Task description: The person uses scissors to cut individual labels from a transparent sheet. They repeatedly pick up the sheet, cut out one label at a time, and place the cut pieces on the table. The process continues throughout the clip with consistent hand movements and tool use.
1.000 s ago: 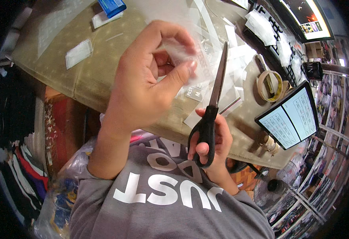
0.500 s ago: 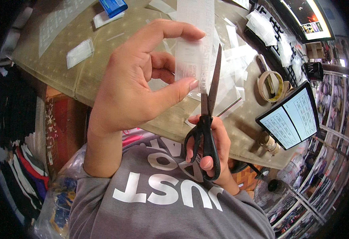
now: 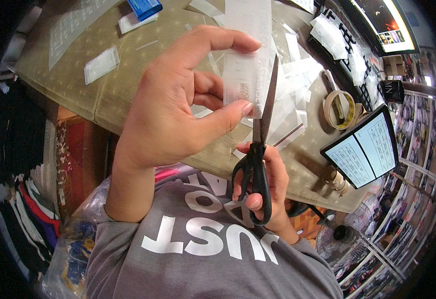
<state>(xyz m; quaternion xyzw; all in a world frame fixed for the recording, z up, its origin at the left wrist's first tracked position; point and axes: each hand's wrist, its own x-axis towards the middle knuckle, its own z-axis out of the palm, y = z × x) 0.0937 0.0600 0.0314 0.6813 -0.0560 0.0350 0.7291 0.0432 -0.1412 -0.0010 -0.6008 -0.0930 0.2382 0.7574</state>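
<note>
My left hand is closed on a translucent printed sheet, pinching it between thumb and fingers above the table. A smaller cut piece of the same film seems to lie against the strip under my fingers. With my right hand I grip black-handled scissors through their loops, blades pointing up and away. The blades are slightly apart at the lower right edge of the sheet, just beyond my left thumb; whether they touch it I cannot tell.
The table carries a stack of clear film pieces, a blue packet and scattered white offcuts. To the right are a tape roll, a tilted tablet, a keyboard and a monitor. A fan stands below.
My left hand and the sheet have shifted slightly right and down. The scissor blades have drawn closer together; my right hand has barely moved.
</note>
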